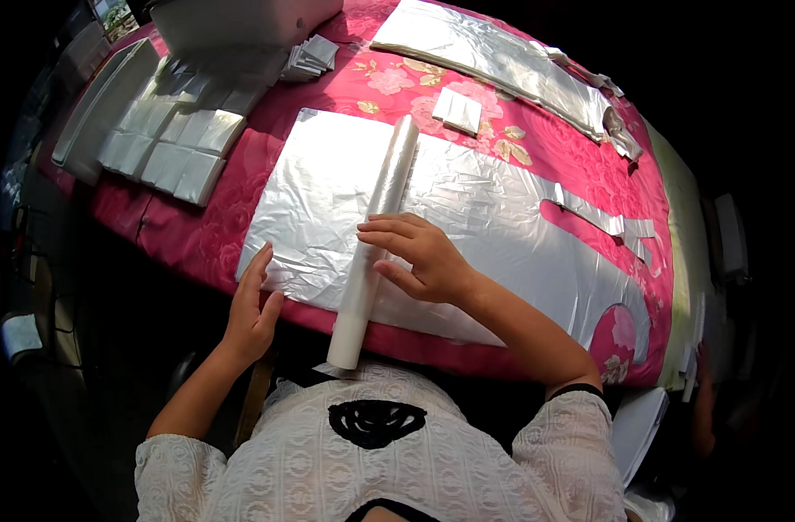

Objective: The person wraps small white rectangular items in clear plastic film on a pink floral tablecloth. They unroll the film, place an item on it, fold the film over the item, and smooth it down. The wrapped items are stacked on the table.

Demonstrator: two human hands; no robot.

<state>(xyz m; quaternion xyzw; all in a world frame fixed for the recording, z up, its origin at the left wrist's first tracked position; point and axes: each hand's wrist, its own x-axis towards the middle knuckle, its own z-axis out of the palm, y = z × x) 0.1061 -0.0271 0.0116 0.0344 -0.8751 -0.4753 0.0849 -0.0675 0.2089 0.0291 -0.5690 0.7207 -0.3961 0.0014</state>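
Observation:
A whitish, shiny plastic bag (493,217) with handle loops lies flat on the table, its handles toward the right. Across it rests a long roll of translucent plastic (378,235), whose near end juts past the table edge toward my body. My right hand (423,257) lies on the middle of this roll, palm down, with the fingers stretched and the thumb apart. At the bag's near left corner, my left hand (256,313) stands on edge with its fingers extended and nothing in it. Whether its fingertips touch the plastic I cannot tell.
Pink flowered cloth (389,83) covers the table. A flat stack of plastic bags (493,65) lies at the far right, and a small folded packet (457,110) sits nearer. Several white packets (184,152) stand in rows at left, beside a pale bin (241,22).

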